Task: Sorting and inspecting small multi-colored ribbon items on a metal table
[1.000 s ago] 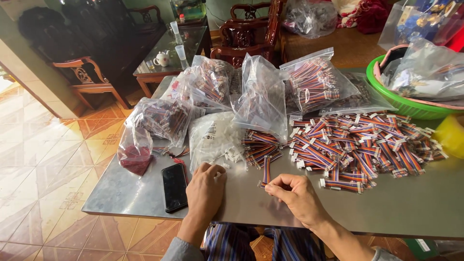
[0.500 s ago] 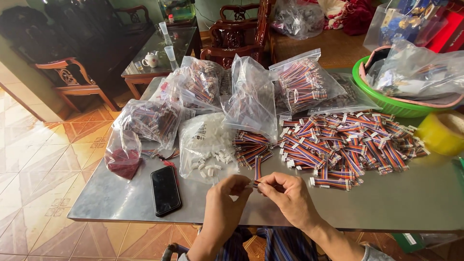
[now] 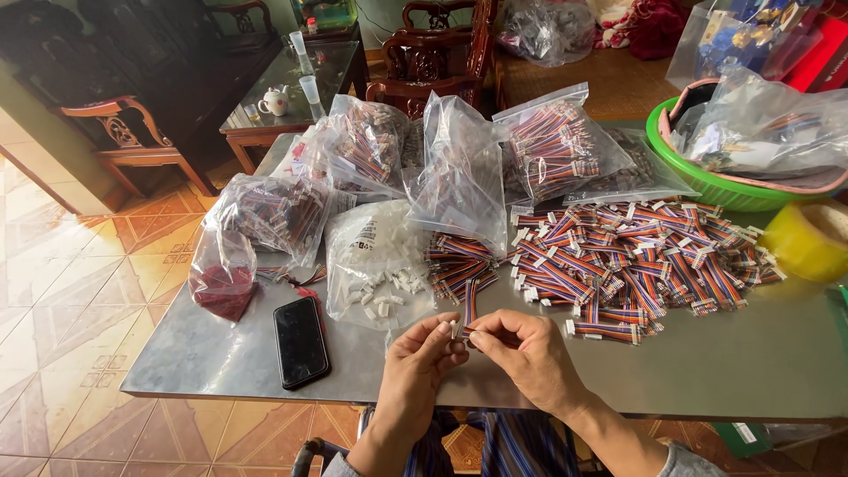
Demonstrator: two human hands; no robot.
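My left hand (image 3: pixel 422 358) and my right hand (image 3: pixel 525 352) meet above the near edge of the grey table (image 3: pixel 751 362). Together they pinch a short multicoloured ribbon cable (image 3: pixel 468 305) that stands up between the fingertips, with a small white connector at its lower end. Just behind the hands lies a small heap of bare ribbon cables (image 3: pixel 455 261). A clear bag of white connectors (image 3: pixel 380 269) sits to the left of that heap. A wide pile of cables with white connectors (image 3: pixel 640 256) spreads to the right.
A black phone (image 3: pixel 300 341) lies at the near left. Several clear bags of cables (image 3: pixel 459 168) stand along the back. A green basket (image 3: pixel 707 181) holds more bags at the right, beside a yellow tape roll (image 3: pixel 808 238). Wooden chairs and a glass table stand beyond.
Both hands have lifted off the table and come together, now holding one ribbon cable between the fingertips. The view has shifted slightly left.
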